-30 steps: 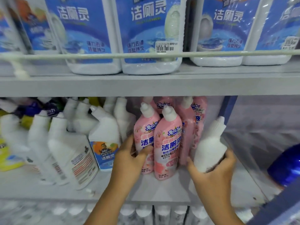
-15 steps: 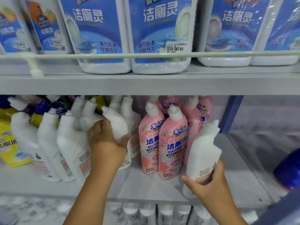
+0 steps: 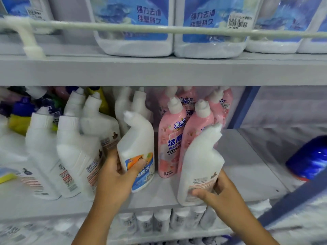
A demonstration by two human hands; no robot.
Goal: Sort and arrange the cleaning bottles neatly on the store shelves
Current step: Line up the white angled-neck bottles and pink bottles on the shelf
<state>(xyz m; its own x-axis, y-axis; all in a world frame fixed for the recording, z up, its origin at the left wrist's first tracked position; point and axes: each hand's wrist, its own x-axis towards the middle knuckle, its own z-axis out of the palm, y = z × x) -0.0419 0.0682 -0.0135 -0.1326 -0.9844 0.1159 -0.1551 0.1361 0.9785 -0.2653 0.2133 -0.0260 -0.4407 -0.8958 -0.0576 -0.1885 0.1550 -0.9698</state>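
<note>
Head | left hand (image 3: pixel 115 175) grips labelled bottle (image 3: pixel 137 147) | right hand (image 3: pixel 219 193) grips white bottle (image 3: pixel 200 165)

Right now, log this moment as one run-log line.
left hand: grips labelled white bottle | right hand: grips plain white bottle | pink bottles: between, upright | shelf

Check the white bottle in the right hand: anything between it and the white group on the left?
Yes. The pink bottles stand directly behind the right hand's white bottle, and the left hand grips another white bottle in the gap beside the white group.
</note>
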